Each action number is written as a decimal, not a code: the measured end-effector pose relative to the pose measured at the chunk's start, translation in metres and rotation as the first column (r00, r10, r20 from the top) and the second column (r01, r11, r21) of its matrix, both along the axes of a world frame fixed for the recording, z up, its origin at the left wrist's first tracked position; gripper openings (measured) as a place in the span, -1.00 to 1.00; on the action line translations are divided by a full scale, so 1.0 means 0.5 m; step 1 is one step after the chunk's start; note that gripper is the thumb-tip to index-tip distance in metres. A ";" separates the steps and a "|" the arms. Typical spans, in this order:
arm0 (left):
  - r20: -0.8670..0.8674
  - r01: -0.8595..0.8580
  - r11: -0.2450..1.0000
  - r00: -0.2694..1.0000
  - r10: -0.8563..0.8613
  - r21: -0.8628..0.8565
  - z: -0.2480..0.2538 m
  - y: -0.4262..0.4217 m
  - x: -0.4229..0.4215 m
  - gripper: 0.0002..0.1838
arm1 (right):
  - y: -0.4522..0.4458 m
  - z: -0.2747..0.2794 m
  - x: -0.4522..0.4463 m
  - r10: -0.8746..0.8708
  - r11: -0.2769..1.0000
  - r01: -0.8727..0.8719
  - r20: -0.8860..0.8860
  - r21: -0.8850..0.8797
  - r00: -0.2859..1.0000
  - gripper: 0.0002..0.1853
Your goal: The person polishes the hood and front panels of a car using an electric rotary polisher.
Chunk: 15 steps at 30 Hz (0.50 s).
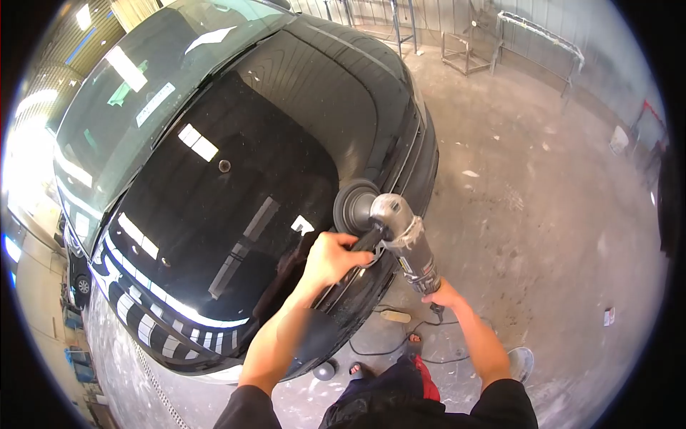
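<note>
A rotary polisher (409,247) with a grey metal head is held over the front edge of a glossy black car hood (236,121). Its round dark pad (355,206) is tilted toward the hood; whether it touches the paint I cannot tell. My left hand (333,259) is closed around the black side handle (366,240). At the back end of the body, my right hand (443,294) grips the polisher, with the fingers partly hidden beneath it. A power cord (437,312) comes out near that hand.
The cord (371,353) loops over the concrete floor (529,236) by my feet. Beside the bumper sits a small dark round object (324,370). A clear round container (521,363) stands at the right. Metal stands (537,41) line the far wall. The windshield (161,64) lies beyond the hood.
</note>
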<state>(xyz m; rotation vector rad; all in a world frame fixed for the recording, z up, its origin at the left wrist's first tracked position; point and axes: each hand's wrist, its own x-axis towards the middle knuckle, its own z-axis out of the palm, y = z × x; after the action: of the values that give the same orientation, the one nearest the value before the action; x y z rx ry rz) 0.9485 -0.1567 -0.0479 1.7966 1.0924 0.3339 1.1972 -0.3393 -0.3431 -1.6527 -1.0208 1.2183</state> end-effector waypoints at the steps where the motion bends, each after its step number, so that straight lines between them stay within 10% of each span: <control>1: -0.060 -0.011 1.000 0.998 0.010 -0.007 0.012 0.010 0.012 -0.51 | 0.007 0.004 -0.006 0.015 1.000 -0.014 -0.153 0.007 0.988 -0.50; 15: -0.088 -0.194 0.979 0.978 0.187 -0.070 0.039 -0.202 -0.333 -0.48 | -0.153 0.063 -0.354 -0.039 0.999 0.039 0.012 0.030 0.999 -0.53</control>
<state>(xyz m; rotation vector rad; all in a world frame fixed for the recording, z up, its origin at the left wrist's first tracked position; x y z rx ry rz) 0.7819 -0.2578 -0.0286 1.6516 1.3219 0.3303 1.0205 -0.4157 -0.3114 -1.6516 -1.0057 1.1630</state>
